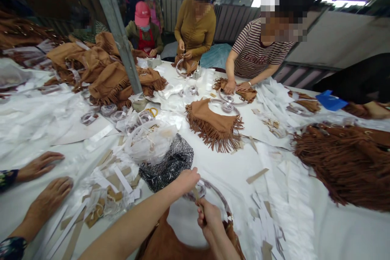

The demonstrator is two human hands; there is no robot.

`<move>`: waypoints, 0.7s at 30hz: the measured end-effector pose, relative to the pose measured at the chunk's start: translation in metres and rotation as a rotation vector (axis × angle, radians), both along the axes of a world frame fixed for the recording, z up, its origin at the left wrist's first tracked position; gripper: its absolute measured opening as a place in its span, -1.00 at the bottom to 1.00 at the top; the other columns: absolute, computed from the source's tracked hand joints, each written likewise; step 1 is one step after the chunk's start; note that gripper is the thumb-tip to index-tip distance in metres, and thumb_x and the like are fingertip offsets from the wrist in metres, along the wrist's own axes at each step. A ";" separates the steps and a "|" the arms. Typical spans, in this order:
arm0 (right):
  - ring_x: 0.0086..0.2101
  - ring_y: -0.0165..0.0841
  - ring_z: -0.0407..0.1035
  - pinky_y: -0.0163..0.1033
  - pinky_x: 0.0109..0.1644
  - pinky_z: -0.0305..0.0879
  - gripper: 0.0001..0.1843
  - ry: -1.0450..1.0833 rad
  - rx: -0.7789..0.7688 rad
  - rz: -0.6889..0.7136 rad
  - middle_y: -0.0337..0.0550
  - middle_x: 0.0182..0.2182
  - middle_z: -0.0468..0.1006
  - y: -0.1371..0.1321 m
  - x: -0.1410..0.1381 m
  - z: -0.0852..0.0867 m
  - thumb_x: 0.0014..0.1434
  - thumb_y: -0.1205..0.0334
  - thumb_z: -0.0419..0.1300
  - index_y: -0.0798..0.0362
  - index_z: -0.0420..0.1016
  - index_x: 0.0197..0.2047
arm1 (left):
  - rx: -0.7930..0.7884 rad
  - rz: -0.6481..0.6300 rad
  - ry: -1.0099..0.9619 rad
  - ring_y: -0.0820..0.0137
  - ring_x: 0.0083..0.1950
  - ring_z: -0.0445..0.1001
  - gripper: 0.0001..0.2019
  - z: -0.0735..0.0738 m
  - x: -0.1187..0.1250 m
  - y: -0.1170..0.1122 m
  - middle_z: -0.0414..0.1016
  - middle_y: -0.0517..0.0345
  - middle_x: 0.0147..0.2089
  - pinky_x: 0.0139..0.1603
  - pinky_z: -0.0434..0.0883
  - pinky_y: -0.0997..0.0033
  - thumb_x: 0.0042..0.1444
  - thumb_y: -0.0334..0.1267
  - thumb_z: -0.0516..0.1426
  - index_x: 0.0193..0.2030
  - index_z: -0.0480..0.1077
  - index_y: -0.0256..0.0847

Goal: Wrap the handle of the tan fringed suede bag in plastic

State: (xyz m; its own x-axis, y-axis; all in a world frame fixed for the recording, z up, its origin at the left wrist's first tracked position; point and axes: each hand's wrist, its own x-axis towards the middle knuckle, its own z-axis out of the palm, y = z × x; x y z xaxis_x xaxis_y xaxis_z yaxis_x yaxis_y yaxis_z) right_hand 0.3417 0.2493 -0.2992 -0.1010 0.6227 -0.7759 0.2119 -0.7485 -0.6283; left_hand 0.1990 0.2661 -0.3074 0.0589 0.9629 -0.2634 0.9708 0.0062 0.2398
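A narrow beige strip (196,195), perhaps card, runs between my hands. My left hand (189,179) is closed at its upper end, and my right hand (210,216) grips it lower down. Beneath my forearms lies a brown suede-like bag (170,237), partly hidden by them. The bag's curved handle (221,195), covered in a clear or purplish wrap, arcs out beyond my right hand. Just past my left hand is a black-and-white patterned cloth (173,160) with a clear plastic bag (152,140) of small parts on it.
Another person's hands (50,195) rest on the table at left. Loose card strips (115,178) and paper strips (268,227) lie either side. A fringed bag (213,122) sits ahead; brown bags pile (350,162) at right. A metal post (118,28) stands left; several co-workers are opposite.
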 end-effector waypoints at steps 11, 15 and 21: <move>-0.80 -0.51 0.11 -0.39 -0.77 0.02 -0.65 -0.085 0.142 0.059 -0.27 -0.80 0.33 0.007 -0.009 -0.033 0.04 0.18 0.23 0.05 0.31 -0.69 | -0.009 0.022 -0.029 0.20 -0.13 0.52 -0.79 -0.003 0.002 -0.004 0.36 -0.08 -0.04 -0.15 0.48 0.28 0.16 -0.38 0.06 -0.07 0.38 -0.26; -0.81 -0.49 0.11 -0.38 -0.77 0.03 -0.62 -0.088 0.210 0.105 -0.28 -0.85 0.28 0.013 -0.005 -0.050 0.00 0.09 0.29 0.03 0.32 -0.72 | -0.044 0.076 -0.049 0.21 -0.12 0.52 -0.78 -0.016 -0.003 -0.003 0.40 -0.06 -0.05 -0.12 0.46 0.32 0.16 -0.29 0.10 -0.04 0.38 -0.23; -0.74 -0.37 0.31 -0.29 -0.65 0.29 -0.64 -0.061 0.225 0.117 -0.09 -0.71 0.49 0.006 0.002 -0.064 0.07 0.02 0.15 0.01 0.35 -0.66 | -0.050 0.149 -0.071 0.20 -0.08 0.50 -0.71 -0.028 0.002 -0.008 0.40 -0.02 -0.07 -0.08 0.45 0.28 0.21 -0.19 0.07 0.05 0.33 -0.13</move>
State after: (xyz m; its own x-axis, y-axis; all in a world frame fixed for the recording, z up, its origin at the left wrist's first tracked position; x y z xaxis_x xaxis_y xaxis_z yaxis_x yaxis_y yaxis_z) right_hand 0.3439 0.2553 -0.3630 -0.1395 0.7672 -0.6261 0.3312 -0.5597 -0.7596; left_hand 0.2011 0.2577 -0.3349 -0.0633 0.9482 -0.3115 0.9387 0.1625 0.3039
